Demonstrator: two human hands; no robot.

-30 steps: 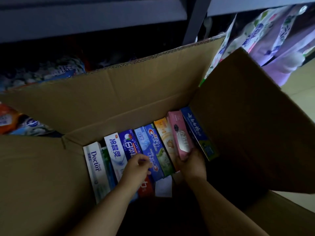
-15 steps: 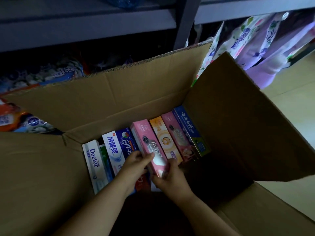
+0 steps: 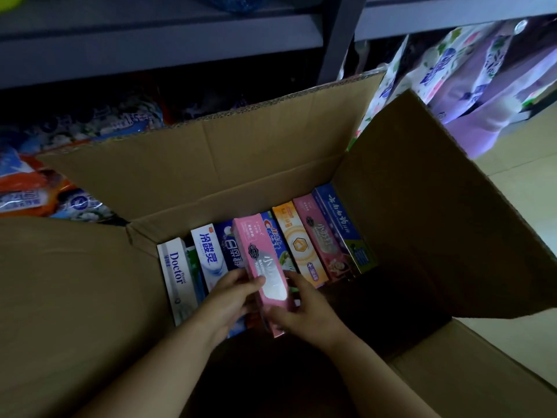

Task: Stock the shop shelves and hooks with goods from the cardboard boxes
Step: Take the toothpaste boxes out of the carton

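While both hands hold the pink toothpaste carton (image 3: pixel 265 273), I lift it straight up.
My left hand (image 3: pixel 232 297) and right hand (image 3: pixel 304 309) curl round its near end, above the row in the cardboard box (image 3: pixel 271 164); I keep it level, clear of the Crest carton (image 3: pixel 275 239) beyond my right fingers.

Toothpaste cartons (image 3: pixel 304 245) in row inside cardboard box (image 3: pixel 241 164); shelves (image 3: pixel 168 34) behind.

light: dim | far: grey metal shelf (image 3: pixel 162 34) with dark upright post (image 3: pixel 337 37) | right: pale tiled floor (image 3: pixel 518 200)
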